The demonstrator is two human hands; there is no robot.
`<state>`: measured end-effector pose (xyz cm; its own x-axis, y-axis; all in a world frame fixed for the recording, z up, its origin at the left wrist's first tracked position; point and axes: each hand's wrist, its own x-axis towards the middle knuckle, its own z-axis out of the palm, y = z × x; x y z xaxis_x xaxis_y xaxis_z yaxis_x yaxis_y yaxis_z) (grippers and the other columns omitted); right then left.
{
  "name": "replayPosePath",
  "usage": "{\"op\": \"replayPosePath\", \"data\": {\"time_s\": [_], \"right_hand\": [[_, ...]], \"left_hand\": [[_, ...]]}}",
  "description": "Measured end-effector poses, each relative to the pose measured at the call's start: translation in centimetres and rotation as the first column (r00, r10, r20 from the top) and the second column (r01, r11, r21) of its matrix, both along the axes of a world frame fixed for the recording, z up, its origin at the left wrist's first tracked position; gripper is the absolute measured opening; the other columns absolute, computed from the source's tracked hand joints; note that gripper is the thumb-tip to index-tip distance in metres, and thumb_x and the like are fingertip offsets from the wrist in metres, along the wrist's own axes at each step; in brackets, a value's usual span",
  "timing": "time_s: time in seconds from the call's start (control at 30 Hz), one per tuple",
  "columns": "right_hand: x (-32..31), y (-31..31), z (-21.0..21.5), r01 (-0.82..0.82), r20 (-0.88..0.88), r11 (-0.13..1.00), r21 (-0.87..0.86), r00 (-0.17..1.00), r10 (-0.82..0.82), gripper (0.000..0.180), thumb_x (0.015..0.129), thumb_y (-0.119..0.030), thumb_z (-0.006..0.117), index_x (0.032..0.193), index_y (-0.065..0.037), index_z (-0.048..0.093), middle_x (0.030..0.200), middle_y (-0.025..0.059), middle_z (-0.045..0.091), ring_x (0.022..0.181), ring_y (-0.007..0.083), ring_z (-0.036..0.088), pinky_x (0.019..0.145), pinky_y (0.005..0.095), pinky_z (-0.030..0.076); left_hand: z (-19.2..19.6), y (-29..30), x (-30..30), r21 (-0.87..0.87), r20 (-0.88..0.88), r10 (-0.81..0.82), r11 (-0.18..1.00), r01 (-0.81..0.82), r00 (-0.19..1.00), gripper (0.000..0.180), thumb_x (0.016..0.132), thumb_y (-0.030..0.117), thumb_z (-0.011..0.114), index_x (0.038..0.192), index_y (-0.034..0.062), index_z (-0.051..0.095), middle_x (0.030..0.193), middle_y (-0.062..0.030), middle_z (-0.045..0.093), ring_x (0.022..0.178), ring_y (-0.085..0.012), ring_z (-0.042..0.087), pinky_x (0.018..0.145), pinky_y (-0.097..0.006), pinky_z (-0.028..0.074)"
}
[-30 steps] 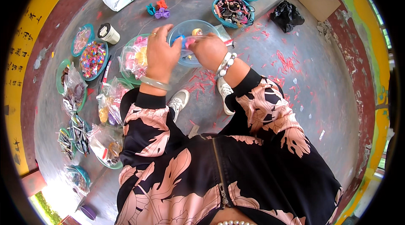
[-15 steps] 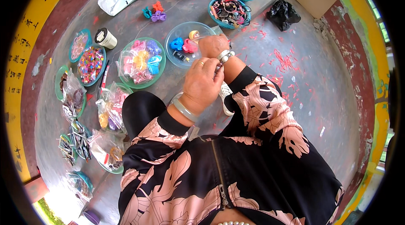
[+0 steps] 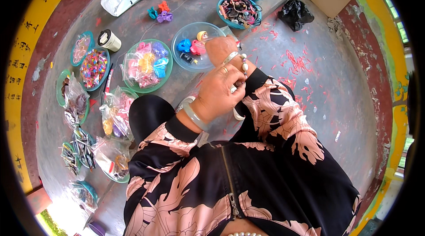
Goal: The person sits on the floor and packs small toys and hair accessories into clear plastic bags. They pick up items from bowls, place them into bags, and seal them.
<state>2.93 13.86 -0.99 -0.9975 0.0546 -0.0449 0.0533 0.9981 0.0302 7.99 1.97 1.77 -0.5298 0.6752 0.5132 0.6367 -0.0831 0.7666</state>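
My left hand (image 3: 218,90) reaches across to my right wrist, its fingers closed on a beaded bracelet (image 3: 245,67) of white and dark beads. Part of the bracelet is pulled away from the wrist toward those fingertips. A flat pale bangle (image 3: 230,57) also circles that wrist. My right hand (image 3: 221,50) is bent away, with its fingers hidden. Beyond it stands a clear blue basin (image 3: 178,61) holding a blue claw clip (image 3: 184,45), a pink claw clip (image 3: 198,47), a cream-and-brown round piece (image 3: 202,36) and a small black item (image 3: 186,57).
To the left are a green basin of bagged claw clips (image 3: 148,89), a basin of colourful small pieces (image 3: 94,70) and a lidded cup (image 3: 109,41). Hair ties fill a blue basin (image 3: 239,12) at the back. A black plastic bag (image 3: 295,13) and red scraps (image 3: 297,62) lie right.
My left hand has shifted slightly right and down, drawing the beaded bracelet away from the right wrist. The flat bangle now shows separately from it.
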Motion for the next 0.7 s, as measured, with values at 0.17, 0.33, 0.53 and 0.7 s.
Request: {"op": "replayPosePath", "data": {"time_s": [0.17, 0.33, 0.53, 0.7], "right_hand": [[0.0, 0.7, -0.3, 0.024, -0.063, 0.999, 0.035, 0.998, -0.022, 0.012, 0.074, -0.014, 0.056, 0.077, -0.010, 0.066, 0.077, 0.0094, 0.066, 0.070, 0.0232, 0.065, 0.055, 0.0347, 0.047], [-0.1, 0.9, 1.4, -0.006, -0.468, 0.911, -0.413, 0.859, -0.207, 0.013, 0.077, -0.016, 0.055, 0.080, -0.008, 0.065, 0.073, 0.0131, 0.063, 0.065, 0.0297, 0.062, 0.055, 0.0374, 0.048], [-0.4, 0.0, 3.3, -0.228, -0.715, 0.785, -0.576, 0.605, -0.350, 0.008, 0.077, -0.012, 0.056, 0.076, -0.006, 0.062, 0.070, 0.0144, 0.060, 0.064, 0.0331, 0.059, 0.056, 0.0392, 0.047], [-0.7, -0.1, 3.8, -0.272, -0.715, 0.736, -0.620, 0.582, -0.387, 0.008, 0.075, -0.011, 0.058, 0.079, -0.006, 0.064, 0.072, 0.0150, 0.061, 0.065, 0.0326, 0.059, 0.056, 0.0373, 0.047]], "left_hand": [[-0.3, 0.5, 0.1, 0.070, -0.150, 0.038, 0.997, -0.028, 0.988, 0.014, 0.072, 0.001, 0.064, 0.085, 0.0027, 0.060, 0.081, -0.0079, 0.057, 0.073, -0.0237, 0.055, 0.067, -0.031, 0.044], [0.1, 0.5, 2.0, 0.183, -0.143, 0.186, 0.970, -0.159, 0.972, 0.016, 0.078, 0.001, 0.061, 0.093, 0.0024, 0.062, 0.086, -0.0098, 0.057, 0.076, -0.0240, 0.055, 0.069, -0.029, 0.044], [-0.2, 0.9, 3.2, 0.250, 0.401, 0.151, 0.931, -0.267, 0.904, 0.011, 0.082, 0.007, 0.061, 0.091, 0.0018, 0.060, 0.086, -0.0068, 0.059, 0.077, -0.0159, 0.056, 0.069, -0.026, 0.043], [0.5, 0.9, 3.0, 0.317, 0.853, -0.130, 0.898, -0.304, 0.505, 0.011, 0.083, 0.008, 0.061, 0.089, 0.0005, 0.056, 0.078, -0.0013, 0.058, 0.071, -0.0065, 0.052, 0.067, -0.020, 0.042]]}}
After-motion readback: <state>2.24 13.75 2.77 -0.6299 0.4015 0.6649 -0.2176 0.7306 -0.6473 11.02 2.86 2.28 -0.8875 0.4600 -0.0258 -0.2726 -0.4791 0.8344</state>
